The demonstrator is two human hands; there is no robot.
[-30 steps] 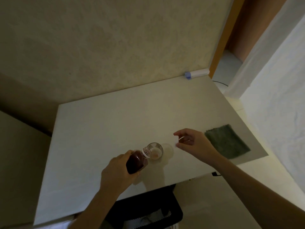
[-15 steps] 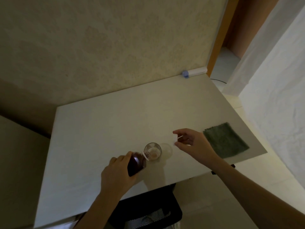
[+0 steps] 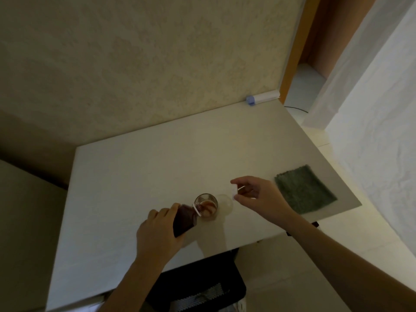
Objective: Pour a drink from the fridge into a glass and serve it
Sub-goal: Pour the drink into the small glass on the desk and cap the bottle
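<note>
**A:** What's at the left side?

**B:** The left hand [image 3: 161,230], wrapped tight around a small bottle [image 3: 185,218] of dark drink. The bottle is tipped over to the right, its mouth resting over the rim of the glass [image 3: 206,206].

**A:** And the glass itself?

**B:** It stands upright on the white table [image 3: 139,176], near the front edge, just right of the bottle. Brownish drink shows inside it, low down; the stream itself is too small to make out.

**A:** Further right?

**B:** A pale round patch lies on the table just beside the glass; I cannot tell what it is. Then the right hand [image 3: 256,197], held just above the table, close to the glass but not touching it. Thumb and forefinger pinch a small white cap [image 3: 235,192]; the other fingers are curled loosely.

**A:** Anything past that hand?

**B:** A green cloth [image 3: 304,190] lying flat near the table's right edge, well apart from the glass. At the far corner, against the wall, lies a white tube with a blue end [image 3: 262,99].

**A:** Below the table?

**B:** A black chair [image 3: 202,287] pushed up to the front edge.
</note>
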